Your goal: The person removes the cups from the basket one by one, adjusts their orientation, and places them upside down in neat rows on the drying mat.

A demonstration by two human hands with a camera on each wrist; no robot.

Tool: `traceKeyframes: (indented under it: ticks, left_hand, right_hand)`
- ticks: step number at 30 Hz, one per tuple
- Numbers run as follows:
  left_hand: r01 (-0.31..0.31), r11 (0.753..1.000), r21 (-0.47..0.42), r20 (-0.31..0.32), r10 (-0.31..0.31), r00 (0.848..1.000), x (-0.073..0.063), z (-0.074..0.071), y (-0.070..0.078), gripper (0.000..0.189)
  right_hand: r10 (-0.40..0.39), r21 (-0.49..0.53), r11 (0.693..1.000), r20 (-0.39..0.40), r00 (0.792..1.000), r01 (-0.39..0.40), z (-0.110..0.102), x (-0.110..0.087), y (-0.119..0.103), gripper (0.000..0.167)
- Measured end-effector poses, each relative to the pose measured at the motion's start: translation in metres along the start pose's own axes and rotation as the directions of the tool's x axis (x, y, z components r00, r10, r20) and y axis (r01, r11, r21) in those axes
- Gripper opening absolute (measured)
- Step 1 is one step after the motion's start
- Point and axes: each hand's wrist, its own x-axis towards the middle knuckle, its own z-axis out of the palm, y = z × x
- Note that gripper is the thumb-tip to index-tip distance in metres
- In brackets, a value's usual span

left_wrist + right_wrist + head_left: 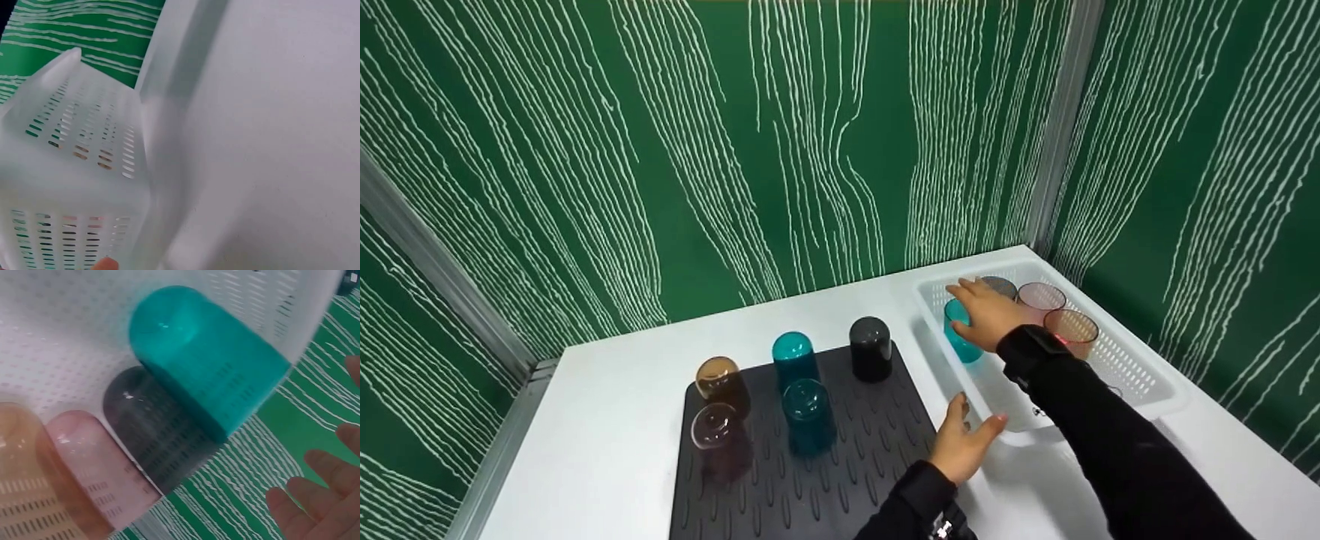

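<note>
I see my right grip (pixel 988 311) hanging loose, with nothing in it. The teal cup (pixel 961 345) stands just below it, a bit left, mouth up, in the basket (pixel 1132 379), so its long way runs up toward this grip. My left grip (pixel 960 444) is loose too, near the basket's side, and farther from the cup.

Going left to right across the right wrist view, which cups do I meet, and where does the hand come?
Amber cup, pink cup, grey cup, teal cup, then the right hand last.
</note>
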Motion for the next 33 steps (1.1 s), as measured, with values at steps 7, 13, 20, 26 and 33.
traceKeyframes:
  ticks: [7, 13, 20, 26, 33]
  left_hand:
    - [-0.028, 0.993, -0.114, 0.073, 0.036, 0.997, -0.018, -0.007, 0.038, 0.08]
    - [-0.06, 0.973, -0.224, 0.113, 0.087, 0.99, -0.014, -0.005, 0.034, 0.077]
    - [-0.069, 0.964, -0.256, 0.082, 0.093, 0.992, -0.015, -0.002, 0.034, 0.073]
    - [-0.078, 0.959, -0.271, 0.068, 0.1, 0.993, -0.015, 0.001, 0.034, 0.072]
    - [-0.071, 0.953, -0.293, 0.057, 0.091, 0.994, -0.016, 0.004, 0.035, 0.068]
  right_hand:
    - [0.001, -0.097, 0.995, 0.028, 1.0, 0.002, 0.016, 0.006, 0.009, 0.053]
    - [-0.01, -0.093, 0.996, 0.044, 0.999, 0.014, 0.074, 0.028, 0.066, 0.038]
    - [-0.014, -0.097, 0.995, 0.084, 0.996, 0.022, 0.096, 0.039, 0.095, 0.01]
    - [0.025, -0.101, 0.995, 0.084, 0.996, -0.016, 0.089, 0.033, 0.089, 0.022]
    - [0.061, -0.114, 0.992, 0.085, 0.995, -0.051, 0.078, 0.025, 0.081, 0.016]
